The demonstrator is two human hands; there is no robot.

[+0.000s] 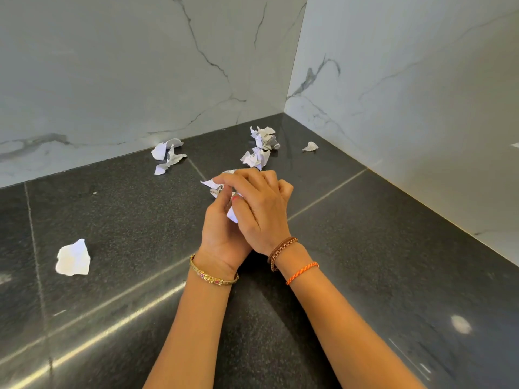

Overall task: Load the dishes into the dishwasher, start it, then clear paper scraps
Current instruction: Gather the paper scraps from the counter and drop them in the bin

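Observation:
Both hands meet over the middle of the dark granite counter (365, 248). My left hand (222, 228) cups a bunch of white paper scraps (214, 185) from below, fingers curled round it. My right hand (258, 203) lies over the same bunch, fingers curled on top of it. Loose scraps lie farther back: a torn cluster (167, 155) at the back left, a crumpled piece (255, 158) just beyond my hands, another crumpled wad (265, 137) behind that, and a small bit (310, 146) near the corner. One flat scrap (73, 258) lies at the left.
Marble walls (126, 80) close the counter at the back and on the right, meeting in a corner behind the scraps. The counter's polished front edge (112, 327) runs across below my forearms. No dishwasher or dishes are in view.

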